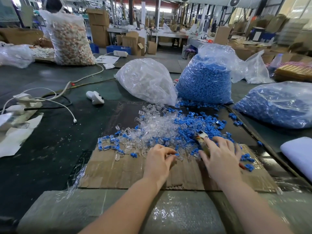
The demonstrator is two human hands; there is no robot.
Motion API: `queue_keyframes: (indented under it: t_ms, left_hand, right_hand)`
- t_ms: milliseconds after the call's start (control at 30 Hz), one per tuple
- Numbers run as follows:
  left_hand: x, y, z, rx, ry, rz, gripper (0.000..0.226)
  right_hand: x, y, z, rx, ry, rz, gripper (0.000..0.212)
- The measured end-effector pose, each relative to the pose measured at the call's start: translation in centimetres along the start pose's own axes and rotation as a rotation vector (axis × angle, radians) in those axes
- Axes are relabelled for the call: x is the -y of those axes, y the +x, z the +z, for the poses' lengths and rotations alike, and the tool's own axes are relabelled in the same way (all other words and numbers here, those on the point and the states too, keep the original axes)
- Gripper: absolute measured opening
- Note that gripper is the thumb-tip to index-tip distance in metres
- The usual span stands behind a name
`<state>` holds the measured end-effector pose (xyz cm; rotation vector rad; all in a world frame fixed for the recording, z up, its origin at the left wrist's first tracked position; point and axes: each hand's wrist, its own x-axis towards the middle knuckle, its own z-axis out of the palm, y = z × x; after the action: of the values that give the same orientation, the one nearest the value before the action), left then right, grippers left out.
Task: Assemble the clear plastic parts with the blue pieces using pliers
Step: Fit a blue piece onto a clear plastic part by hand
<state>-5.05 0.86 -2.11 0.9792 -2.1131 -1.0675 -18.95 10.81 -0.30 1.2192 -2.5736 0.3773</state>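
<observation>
A mixed heap of clear plastic parts [157,125] and blue pieces [200,125] lies on a flat cardboard sheet [118,173]. My left hand [158,159] sits at the heap's near edge, its fingertips pinching a small blue piece [177,154]. My right hand [221,157] lies over the pliers [201,138], fingers spread on them; the metal jaws poke out beyond my fingers and a red handle tip [241,166] shows to the right. The right hand is blurred.
Behind the heap stand a bag of clear parts [146,80] and a bag of blue pieces [206,76]; another blue-filled bag [276,105] lies at right. A white handheld device [95,97], cables and a power strip [25,102] lie at left. A white pad [298,152] sits at the right edge.
</observation>
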Motion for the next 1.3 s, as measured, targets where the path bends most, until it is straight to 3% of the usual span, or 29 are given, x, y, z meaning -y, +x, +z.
queue_keyframes:
  t_ms: [100,200,433,567,800,1033,1300]
  left_hand:
    - [0.0,0.1,-0.2,-0.02,-0.078,-0.022,0.017]
    - [0.1,0.0,-0.6,-0.043,-0.092,-0.013,0.019]
    - [0.6,-0.3,-0.9,-0.062,-0.149,0.017,0.021]
    - [1.1,-0.7,-0.8,-0.175,-0.155,0.012,0.017]
    - [1.5,-0.6,0.2,-0.037,0.19,0.142,0.036]
    - [1.5,-0.5,0.3,-0.041,0.237,0.145,0.026]
    - [1.1,-0.9,-0.7,-0.102,-0.18,-0.026,0.016]
  right_hand:
    - [2.4,-0.4,-0.3,-0.105,0.217,-0.227,0.025]
    - [4.1,-0.9,-0.1,0.023,0.379,-0.309,0.021]
    - [5.5,-1.6,1.1,-0.057,0.544,-0.194,0.003]
    - [5.0,-1.8,1.8,-0.145,0.55,-0.09,0.004]
    - [4.8,-2.4,2.5,-0.193,0.577,-0.076,0.003]
    - [4.8,-2.7,2.6,-0.184,0.577,-0.094,0.003]
    - [4.8,-3.0,2.5,-0.145,0.592,-0.137,0.009]
